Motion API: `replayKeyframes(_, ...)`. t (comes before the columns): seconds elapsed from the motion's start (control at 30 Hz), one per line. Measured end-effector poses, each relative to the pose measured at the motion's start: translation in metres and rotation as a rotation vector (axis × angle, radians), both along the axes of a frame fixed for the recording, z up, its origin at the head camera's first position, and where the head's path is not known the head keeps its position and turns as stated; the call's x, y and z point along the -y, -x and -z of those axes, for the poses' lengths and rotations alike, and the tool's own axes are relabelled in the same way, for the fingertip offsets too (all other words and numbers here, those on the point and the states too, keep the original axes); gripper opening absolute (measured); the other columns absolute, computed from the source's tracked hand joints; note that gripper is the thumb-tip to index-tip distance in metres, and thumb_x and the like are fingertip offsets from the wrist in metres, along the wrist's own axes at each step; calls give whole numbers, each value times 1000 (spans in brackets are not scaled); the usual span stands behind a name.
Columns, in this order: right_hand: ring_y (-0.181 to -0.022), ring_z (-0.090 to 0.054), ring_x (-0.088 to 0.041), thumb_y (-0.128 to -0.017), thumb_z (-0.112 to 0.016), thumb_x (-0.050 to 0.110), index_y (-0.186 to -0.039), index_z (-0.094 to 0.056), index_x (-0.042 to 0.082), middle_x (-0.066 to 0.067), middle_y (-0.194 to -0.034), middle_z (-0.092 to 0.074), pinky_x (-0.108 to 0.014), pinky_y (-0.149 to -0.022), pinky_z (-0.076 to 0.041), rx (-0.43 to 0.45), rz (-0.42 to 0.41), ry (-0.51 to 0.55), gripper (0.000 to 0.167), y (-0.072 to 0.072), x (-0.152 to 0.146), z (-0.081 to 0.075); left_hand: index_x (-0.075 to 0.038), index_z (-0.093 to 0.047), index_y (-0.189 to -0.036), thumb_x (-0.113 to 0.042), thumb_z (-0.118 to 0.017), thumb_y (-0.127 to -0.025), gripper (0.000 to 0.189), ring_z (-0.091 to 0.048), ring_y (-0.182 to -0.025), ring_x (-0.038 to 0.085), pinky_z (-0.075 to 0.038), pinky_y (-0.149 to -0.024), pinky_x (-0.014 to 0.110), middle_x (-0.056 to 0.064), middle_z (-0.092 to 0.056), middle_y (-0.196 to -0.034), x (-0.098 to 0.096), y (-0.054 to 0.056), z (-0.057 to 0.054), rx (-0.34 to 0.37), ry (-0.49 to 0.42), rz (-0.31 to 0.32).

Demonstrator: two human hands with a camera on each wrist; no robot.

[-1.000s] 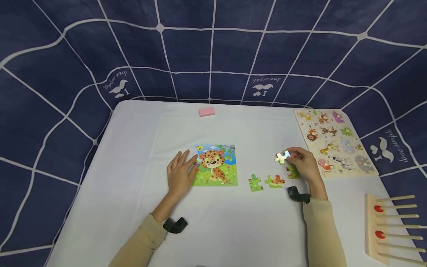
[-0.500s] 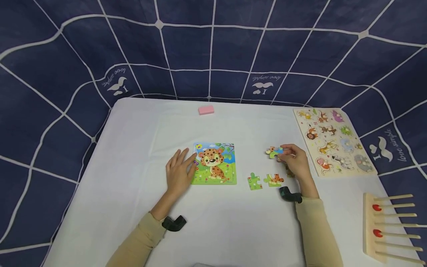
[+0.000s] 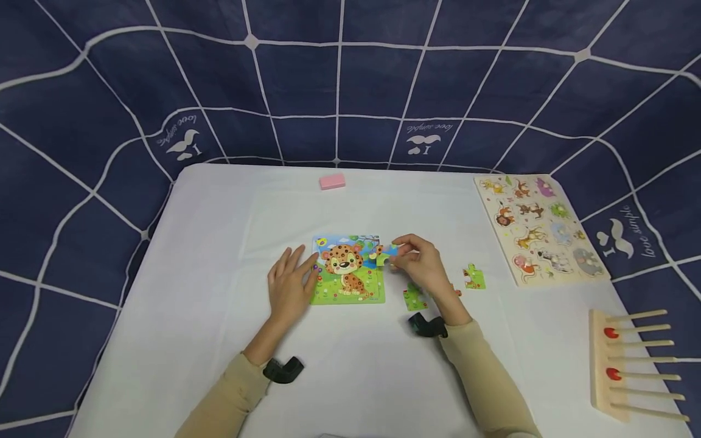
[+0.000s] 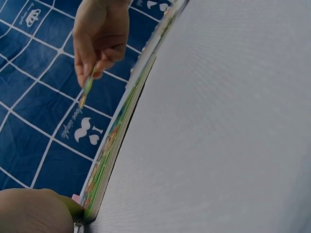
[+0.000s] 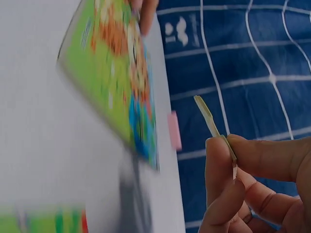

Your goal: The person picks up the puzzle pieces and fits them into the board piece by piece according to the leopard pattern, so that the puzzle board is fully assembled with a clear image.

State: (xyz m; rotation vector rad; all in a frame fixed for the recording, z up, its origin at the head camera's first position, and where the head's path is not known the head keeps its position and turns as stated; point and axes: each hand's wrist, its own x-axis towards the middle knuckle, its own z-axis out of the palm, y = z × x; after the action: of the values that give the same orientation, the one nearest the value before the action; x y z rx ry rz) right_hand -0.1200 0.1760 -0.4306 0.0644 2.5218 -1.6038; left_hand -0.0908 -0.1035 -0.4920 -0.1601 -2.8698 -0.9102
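A loose green piece [image 3: 414,298] lies near the right hand [image 3: 421,263], which could brush it aside if lowered. The left hand [image 3: 288,286], fingers spread, rests at the left edge of the leopard puzzle [image 3: 347,283], which might slide if bumped by the jigsaw piece [image 3: 383,254] pinched in the right hand, raised near its right edge

Four loose pieces [image 3: 386,253] (one mostly hidden), two puzzle boards [image 3: 346,277], one block [image 3: 332,181], seven sticks [image 3: 645,359], two beads [image 3: 613,373]
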Motion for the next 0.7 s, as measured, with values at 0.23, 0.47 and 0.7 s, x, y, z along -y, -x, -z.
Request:
replayKeyframes(0.23, -66, -69, -25, -83, -73, 3, -111, -65, 3, -7, -83, -58, -24, -55, -51, -25, -56, -17, 29, 1, 26, 8, -15, -62, -133, -24, -60, -96, 38, -26, -146, 37, -18, -113, 56, 13, -42, -153, 0, -1, 1, -30, -14, -5)
replayKeyframes(0.47, -56, -62, -12, -82, -75, 3, -107, -66, 1, -6, -79, -60, -22, -51, -49, -46, -95, -90, 27, 4, 36, 19, -14, -64, -130, -22, -62, -94, 37, -29, -144, 38, -21, -111, 57, 14, -45, -150, -1, 0, 1, -73, -12, -4)
replayKeyframes(0.7, -55, -63, -12, -79, -77, 2, -103, -67, 1, -7, -74, -61, -24, -53, -51, -65, -84, -142, 25, 3, 41, 24, -15, -63, -131, -22, -61, -94, 37, -28, -144, 37, -20, -111, 57, 14, -45, -151, -1, 0, 0, -63, -4, -7)
